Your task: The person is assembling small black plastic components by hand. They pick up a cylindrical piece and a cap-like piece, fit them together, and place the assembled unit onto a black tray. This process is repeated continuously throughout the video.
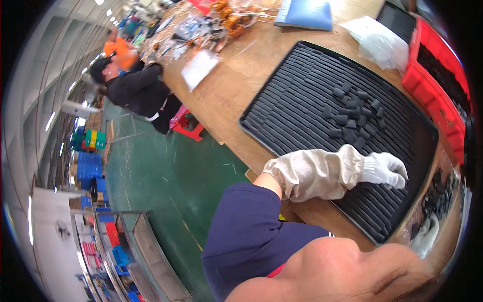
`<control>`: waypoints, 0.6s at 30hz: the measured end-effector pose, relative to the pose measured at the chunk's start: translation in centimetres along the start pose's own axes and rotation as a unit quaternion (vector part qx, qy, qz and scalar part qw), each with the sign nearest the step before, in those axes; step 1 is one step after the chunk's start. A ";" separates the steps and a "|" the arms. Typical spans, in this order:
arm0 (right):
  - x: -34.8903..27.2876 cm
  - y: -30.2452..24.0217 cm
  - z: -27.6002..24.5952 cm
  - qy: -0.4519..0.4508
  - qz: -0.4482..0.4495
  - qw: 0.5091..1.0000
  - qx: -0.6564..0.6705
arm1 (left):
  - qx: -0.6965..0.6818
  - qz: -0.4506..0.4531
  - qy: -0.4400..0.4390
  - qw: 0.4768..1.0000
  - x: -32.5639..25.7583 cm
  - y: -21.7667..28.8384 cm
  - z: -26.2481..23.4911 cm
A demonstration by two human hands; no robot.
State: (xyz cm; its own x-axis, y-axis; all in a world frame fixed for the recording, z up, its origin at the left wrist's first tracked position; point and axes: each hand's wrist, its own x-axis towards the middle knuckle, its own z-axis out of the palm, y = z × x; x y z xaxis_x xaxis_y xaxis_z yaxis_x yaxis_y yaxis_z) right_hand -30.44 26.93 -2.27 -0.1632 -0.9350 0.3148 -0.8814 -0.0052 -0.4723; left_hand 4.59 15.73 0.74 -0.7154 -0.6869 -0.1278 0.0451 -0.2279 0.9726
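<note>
Left hand (385,169) in a white glove, grip loosely curled, fingertips resting on the black ribbed tray (297,95) on the wooden tabletop (236,75), small black blocks (354,113) piled just beyond, right hand (425,236) barely visible, grip unclear

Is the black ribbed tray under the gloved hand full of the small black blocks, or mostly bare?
Mostly bare. The black tray shows empty ribs over most of its surface; one loose cluster of small black blocks lies near its middle, beyond the left hand.

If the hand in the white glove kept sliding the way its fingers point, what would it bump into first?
The left hand points along the black ribbed tray toward its far edge. It would likely meet the tray's raised rim first, then the red crate beyond. The loose black blocks look off to one side, though depth is unclear.
</note>
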 end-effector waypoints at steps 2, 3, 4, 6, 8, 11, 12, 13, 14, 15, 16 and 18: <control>0.8 -4.0 -0.2 -0.011 0.039 0.990 0.139 | 0.016 -0.017 -0.005 1.000 -0.2 0.5 0.1; 1.2 -5.5 0.2 -0.028 0.015 0.988 0.153 | 0.057 -0.015 0.000 0.998 -0.8 1.3 0.0; 1.1 -6.8 1.1 -0.047 0.014 0.976 0.214 | 0.038 -0.007 -0.008 0.999 -0.6 0.8 0.0; 1.2 -10.2 2.0 -0.056 0.028 0.958 0.282 | 0.033 -0.007 -0.010 0.999 0.0 1.1 0.0; 1.5 -13.4 2.7 -0.045 0.013 0.946 0.320 | 0.135 -0.031 -0.015 0.990 0.6 1.3 0.0; 2.1 -15.2 3.0 -0.013 -0.110 0.945 0.307 | 0.215 -0.019 -0.010 0.976 0.2 1.2 0.8; 2.1 -15.2 3.1 -0.019 -0.111 0.941 0.319 | 0.253 -0.007 -0.018 0.967 0.2 1.3 1.0; 1.8 -15.2 3.4 -0.027 -0.109 0.937 0.330 | 0.287 0.005 -0.028 0.958 0.0 1.4 1.1; 1.1 -14.8 3.9 -0.015 -0.067 0.931 0.357 | 0.268 -0.007 -0.031 0.963 0.2 1.3 1.4; 0.6 -14.5 4.4 0.000 -0.028 0.923 0.385 | 0.249 -0.019 -0.033 0.968 0.3 1.0 1.5; 0.3 -14.6 4.8 -0.009 0.012 0.910 0.415 | 0.145 -0.051 -0.036 0.987 0.2 -0.1 1.3; 0.3 -15.0 4.1 -0.044 0.049 0.890 0.451 | 0.077 -0.084 -0.032 0.993 -0.1 -0.2 1.2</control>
State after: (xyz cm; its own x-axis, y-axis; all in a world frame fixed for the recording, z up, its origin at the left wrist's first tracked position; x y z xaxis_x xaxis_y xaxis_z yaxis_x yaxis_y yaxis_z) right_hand -15.49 25.29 1.54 -0.1486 -0.9706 0.1893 -0.1444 -0.1681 -0.9751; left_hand 3.77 16.68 0.77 -0.7466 -0.6021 -0.2830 -0.1825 -0.2237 0.9574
